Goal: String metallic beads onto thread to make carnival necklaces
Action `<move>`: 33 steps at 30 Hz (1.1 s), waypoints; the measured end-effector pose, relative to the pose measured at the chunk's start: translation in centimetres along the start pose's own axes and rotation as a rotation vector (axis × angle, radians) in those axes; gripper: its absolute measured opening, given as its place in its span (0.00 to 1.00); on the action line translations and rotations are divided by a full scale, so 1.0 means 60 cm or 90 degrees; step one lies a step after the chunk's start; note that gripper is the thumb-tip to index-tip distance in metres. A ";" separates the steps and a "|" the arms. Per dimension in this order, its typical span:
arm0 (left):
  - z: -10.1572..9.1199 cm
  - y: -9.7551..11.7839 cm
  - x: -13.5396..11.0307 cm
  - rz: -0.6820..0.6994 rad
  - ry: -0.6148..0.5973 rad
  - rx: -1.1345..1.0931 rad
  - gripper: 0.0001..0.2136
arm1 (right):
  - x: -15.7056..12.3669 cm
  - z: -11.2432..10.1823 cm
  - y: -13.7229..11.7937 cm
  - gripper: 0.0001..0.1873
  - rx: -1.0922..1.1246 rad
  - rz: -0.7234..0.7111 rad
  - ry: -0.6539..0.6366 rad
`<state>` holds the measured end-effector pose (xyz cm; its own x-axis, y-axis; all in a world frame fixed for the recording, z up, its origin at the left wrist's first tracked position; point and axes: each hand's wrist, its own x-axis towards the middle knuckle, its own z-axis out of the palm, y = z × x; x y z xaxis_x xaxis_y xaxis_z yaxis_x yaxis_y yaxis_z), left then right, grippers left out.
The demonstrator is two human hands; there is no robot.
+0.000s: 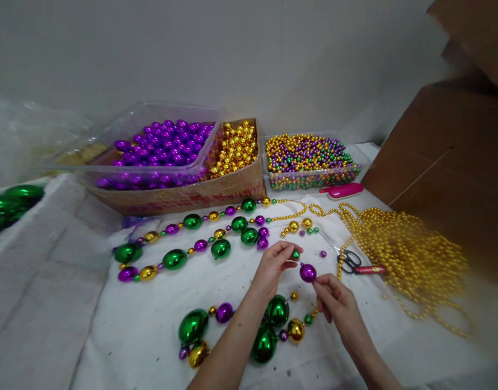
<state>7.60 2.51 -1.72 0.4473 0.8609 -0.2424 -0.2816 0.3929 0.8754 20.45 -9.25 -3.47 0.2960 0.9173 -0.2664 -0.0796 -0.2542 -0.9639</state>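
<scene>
My left hand pinches a small green bead between thumb and fingertips. Just right of it, a shiny purple ball bead hangs between both hands, with my right hand closed at its lower side. The right fingertips hide whether they grip the bead or its string. Below the hands lies a strand of beads with large green balls, a gold ball and a purple ball; my left forearm covers part of it. A longer beaded necklace is laid out at the upper left.
Behind are a clear tub of purple beads, a carton of gold beads and a tub of mixed beads. Scissors, a pink-handled tool and a heap of gold bead chain lie right. Cardboard stands beyond.
</scene>
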 end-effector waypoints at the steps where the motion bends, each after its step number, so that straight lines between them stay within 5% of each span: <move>1: 0.002 0.004 -0.002 0.009 0.000 0.014 0.11 | 0.006 -0.002 -0.004 0.14 -0.029 -0.030 0.003; 6: 0.012 0.031 -0.009 0.081 0.041 0.110 0.07 | 0.018 -0.023 -0.040 0.20 -0.272 -0.225 0.097; 9: 0.028 0.036 -0.015 0.117 0.021 0.132 0.07 | 0.020 -0.016 -0.059 0.20 -0.277 -0.264 0.085; 12: 0.038 0.035 -0.018 0.136 0.017 0.123 0.07 | 0.025 -0.004 -0.061 0.13 -0.195 -0.183 0.019; 16: 0.021 0.033 0.006 0.126 -0.004 0.180 0.09 | 0.033 -0.012 -0.048 0.15 -0.029 -0.034 -0.016; 23: 0.003 0.015 0.129 0.245 -0.024 0.698 0.16 | 0.032 -0.044 -0.044 0.16 0.190 0.004 0.039; 28: 0.008 -0.011 0.174 0.233 -0.026 0.727 0.16 | 0.023 -0.055 -0.043 0.13 0.253 0.013 0.046; 33: -0.004 0.004 0.159 0.228 0.021 0.642 0.13 | 0.014 -0.070 -0.049 0.10 0.338 0.040 0.028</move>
<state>11.57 10.87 -3.94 0.4499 0.8876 0.0986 0.4469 -0.3193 0.8357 24.95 -9.04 -0.84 0.3135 0.8887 -0.3346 -0.5659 -0.1081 -0.8173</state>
